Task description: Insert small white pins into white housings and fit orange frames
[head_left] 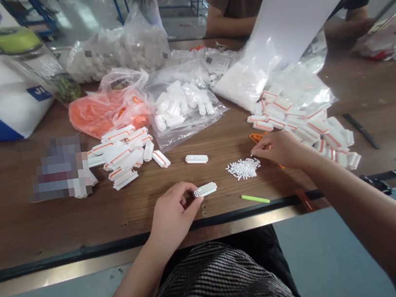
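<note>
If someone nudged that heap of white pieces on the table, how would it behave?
The heap of white pieces would probably scatter rather than slide as one, since they lie loose. Each looks light, being tiny and thin. Some may roll a little on the flat tabletop, as they seem rod-like.

Cool, fairly even light of middling strength falls over the tabletop [136, 206], and the clear bag [181, 131] of white parts throws back sharp, crinkled glints from its film. Beyond that bag, the floor [84, 17] shows pale streaks of reflected light, and detail there softens. On the wearer's side of the bag, metal edging [71, 271] shines, a soft, faint shadow lies below the right hand [282, 150], and the tiny white pins [244, 168] smear together. Right of the bag, a white panel [296, 11] looks flat and pale. Far left of it, wide-angle stretch tilts the bottle [38, 62], and coarse mosaic blocks hide an item [60, 168].
</note>
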A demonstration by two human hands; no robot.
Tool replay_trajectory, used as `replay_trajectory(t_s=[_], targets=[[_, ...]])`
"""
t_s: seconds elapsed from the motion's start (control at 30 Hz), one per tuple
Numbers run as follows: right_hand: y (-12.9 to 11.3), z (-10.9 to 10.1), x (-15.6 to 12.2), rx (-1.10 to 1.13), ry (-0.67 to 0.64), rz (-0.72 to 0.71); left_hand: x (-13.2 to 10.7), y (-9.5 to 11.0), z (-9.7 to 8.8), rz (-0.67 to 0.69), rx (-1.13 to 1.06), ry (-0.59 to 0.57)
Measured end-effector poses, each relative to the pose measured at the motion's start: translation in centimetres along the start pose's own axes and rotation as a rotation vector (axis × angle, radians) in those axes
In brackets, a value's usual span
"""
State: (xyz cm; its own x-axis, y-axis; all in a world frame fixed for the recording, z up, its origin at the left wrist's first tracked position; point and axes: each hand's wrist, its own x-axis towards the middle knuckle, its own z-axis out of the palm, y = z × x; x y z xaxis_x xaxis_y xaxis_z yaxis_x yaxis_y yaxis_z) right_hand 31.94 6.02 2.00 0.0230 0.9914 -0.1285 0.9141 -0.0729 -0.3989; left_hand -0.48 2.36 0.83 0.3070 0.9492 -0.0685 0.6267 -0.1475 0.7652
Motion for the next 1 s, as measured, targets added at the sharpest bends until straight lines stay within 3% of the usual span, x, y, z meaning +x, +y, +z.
replay_trajectory(t_s=[0.27,0.63,0.73,0.83,0.93,1.0], targets=[[-1.3,0.1,-1.0,-0.065,0.05,0.02,0.0,-0.1,-0.1,0.018,0.002,-0.001],[-1.0,0.9,-1.1,0.037,0.066,0.112,0.0,0.0,0.1,0.019,0.01,-0.005],[-2.5,1.0,-1.7,0.111,0.106,0.152,-0.1,0.0,0.1,-0.004,-0.002,-0.017],[-6.1,1.4,-2.8,0.297,0.138,-0.034,-0.1,0.1,0.1,-0.024,-0.011,-0.023],[-10.3,2.5,-3.7,0.391,0.02,-0.322,-0.2,0.1,0.2,-0.015,-0.022,-0.012],[-12.2,3.5,-3.9,0.368,-0.032,-0.429,-0.2,0.0,0.3,0.004,-0.031,-0.002]])
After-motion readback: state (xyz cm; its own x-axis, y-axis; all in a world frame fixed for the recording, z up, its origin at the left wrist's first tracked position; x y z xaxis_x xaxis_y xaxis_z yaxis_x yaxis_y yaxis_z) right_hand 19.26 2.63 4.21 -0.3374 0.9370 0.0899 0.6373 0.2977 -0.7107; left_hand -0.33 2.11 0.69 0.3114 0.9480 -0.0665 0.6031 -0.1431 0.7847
